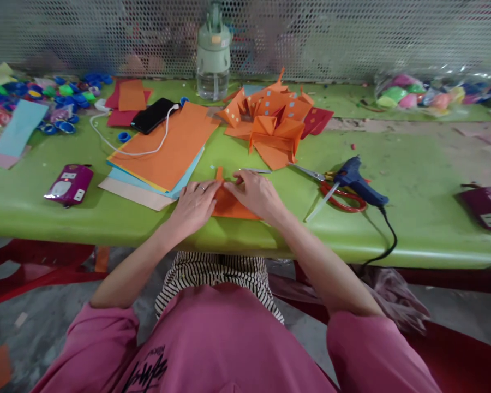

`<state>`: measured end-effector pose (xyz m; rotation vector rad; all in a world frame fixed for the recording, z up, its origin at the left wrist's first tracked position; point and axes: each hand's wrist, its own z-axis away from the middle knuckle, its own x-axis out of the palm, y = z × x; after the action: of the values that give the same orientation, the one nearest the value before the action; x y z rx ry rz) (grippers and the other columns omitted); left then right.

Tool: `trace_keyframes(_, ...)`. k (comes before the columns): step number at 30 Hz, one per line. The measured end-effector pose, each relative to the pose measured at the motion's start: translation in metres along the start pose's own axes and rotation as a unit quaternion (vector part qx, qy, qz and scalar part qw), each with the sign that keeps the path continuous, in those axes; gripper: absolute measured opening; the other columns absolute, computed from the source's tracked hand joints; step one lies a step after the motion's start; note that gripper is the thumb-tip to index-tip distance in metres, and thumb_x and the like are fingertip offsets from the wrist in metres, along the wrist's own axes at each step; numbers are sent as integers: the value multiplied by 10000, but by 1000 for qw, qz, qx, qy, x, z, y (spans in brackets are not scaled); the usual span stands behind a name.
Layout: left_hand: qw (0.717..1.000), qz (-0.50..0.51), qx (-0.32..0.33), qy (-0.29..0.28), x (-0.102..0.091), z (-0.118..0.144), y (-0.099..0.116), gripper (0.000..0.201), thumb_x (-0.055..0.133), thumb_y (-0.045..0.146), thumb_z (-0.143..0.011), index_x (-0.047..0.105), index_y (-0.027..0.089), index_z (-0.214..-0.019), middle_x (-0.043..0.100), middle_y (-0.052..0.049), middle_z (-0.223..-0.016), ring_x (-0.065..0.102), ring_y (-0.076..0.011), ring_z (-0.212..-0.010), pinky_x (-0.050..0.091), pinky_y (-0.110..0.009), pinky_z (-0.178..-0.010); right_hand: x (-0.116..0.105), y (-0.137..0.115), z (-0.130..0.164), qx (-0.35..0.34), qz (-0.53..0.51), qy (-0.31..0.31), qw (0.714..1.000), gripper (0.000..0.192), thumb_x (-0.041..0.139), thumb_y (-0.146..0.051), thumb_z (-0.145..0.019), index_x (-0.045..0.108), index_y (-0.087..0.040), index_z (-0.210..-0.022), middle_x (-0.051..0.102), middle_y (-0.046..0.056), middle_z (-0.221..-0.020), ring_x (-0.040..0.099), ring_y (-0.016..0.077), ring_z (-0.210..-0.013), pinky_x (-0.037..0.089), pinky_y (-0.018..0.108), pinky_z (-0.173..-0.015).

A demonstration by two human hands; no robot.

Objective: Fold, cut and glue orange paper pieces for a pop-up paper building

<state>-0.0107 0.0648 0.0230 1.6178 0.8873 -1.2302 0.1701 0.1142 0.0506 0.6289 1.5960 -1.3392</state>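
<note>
A small piece of orange paper [229,207] lies folded on the green table [413,180] right in front of me. My left hand [194,204] presses on its left side, a ring on one finger. My right hand [256,192] rests on its right side, fingertips meeting the left hand's at the fold. Both hands lie flat on the paper with fingers together.
A stack of orange and blue sheets [167,153] lies to the left, with a black phone [153,115] and white cable. Folded orange paper shapes [274,123] sit behind. Scissors [339,194] and a blue glue gun [360,181] lie to the right. A green bottle [213,54] stands at the back. Bottle caps [61,98] are far left.
</note>
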Motion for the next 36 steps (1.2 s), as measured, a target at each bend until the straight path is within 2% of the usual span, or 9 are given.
trace_keyframes(7, 997, 56, -49, 26, 6, -2, 2, 521, 495, 163, -940, 410, 122, -1452, 593, -159, -1365, 531, -327, -1210, 454, -515, -1022, 4, -13, -55, 68, -71, -35, 995, 306, 687, -324, -857, 707, -122, -1086, 755, 110, -954, 682, 223, -904, 463, 303, -761)
trace_keyframes(10, 995, 70, -55, 40, 8, -2, 4, 503, 505, 152, -927, 427, 136, -1424, 616, -158, -1315, 546, -330, -1198, 461, -528, -1007, 7, -11, -63, 69, -97, -50, 992, 185, 693, -323, -820, 732, -152, -879, 712, 46, -736, 636, 164, -699, 416, 264, -619)
trace_keyframes(13, 994, 80, -57, 49, 10, -1, 5, 507, 519, 145, -915, 422, 140, -1413, 630, -165, -1289, 562, -336, -1194, 471, -542, -989, 10, -8, -66, 68, -125, -58, 988, 231, 698, -362, -792, 680, -167, -668, 579, -5, -548, 543, 125, -578, 346, 251, -547)
trace_keyframes(17, 986, 132, -58, 83, 15, 0, 2, 516, 549, 114, -894, 413, 135, -1391, 610, -177, -1332, 558, -329, -1243, 452, -564, -1045, 11, -6, -64, 56, -178, -53, 981, 224, 692, -345, -782, 626, -174, -653, 486, -41, -514, 463, 98, -543, 312, 240, -528)
trace_keyframes(21, 942, 300, -72, 134, 18, -7, -10, 471, 574, 207, -932, 398, 154, -1366, 564, -186, -1392, 600, -247, -1229, 513, -446, -1039, 5, -5, -54, 17, -248, -44, 967, 202, 647, -381, -813, 594, -191, -772, 534, -47, -646, 453, 79, -566, 339, 218, -527)
trace_keyframes(25, 899, 421, -107, 54, 8, -19, -21, 316, 504, 292, -991, 481, 181, -1286, 668, -138, -1246, 670, -185, -1130, 577, -337, -933, -3, -3, -42, -33, -338, -52, 939, 256, 657, -438, -798, 558, -202, -786, 513, -61, -677, 411, 67, -543, 354, 211, -521)
trace_keyframes(27, 907, 407, -111, 14, 0, -22, -22, 295, 549, 319, -972, 532, 173, -1228, 700, -123, -1188, 699, -186, -1049, 584, -348, -908, -4, 0, -38, -44, -351, -47, 934, 270, 663, -450, -801, 556, -203, -783, 510, -64, -666, 414, 69, -539, 367, 214, -529)
trace_keyframes(31, 953, 281, -116, -4, -10, -25, -15, 294, 665, 297, -897, 580, 176, -1150, 701, -98, -1201, 719, -183, -874, 587, -378, -847, 0, 5, -33, -10, -204, -21, 979, 196, 672, -375, -825, 614, -191, -792, 637, -21, -731, 548, 104, -628, 431, 238, -623)
trace_keyframes(36, 982, 158, -103, -3, -8, -28, -2, 269, 693, 209, -864, 595, 140, -1104, 703, -126, -1133, 708, -225, -933, 572, -387, -864, 3, 5, -28, 32, -123, 24, 992, 180, 672, -320, -843, 651, -179, -953, 731, 66, -908, 668, 184, -819, 471, 299, -765)
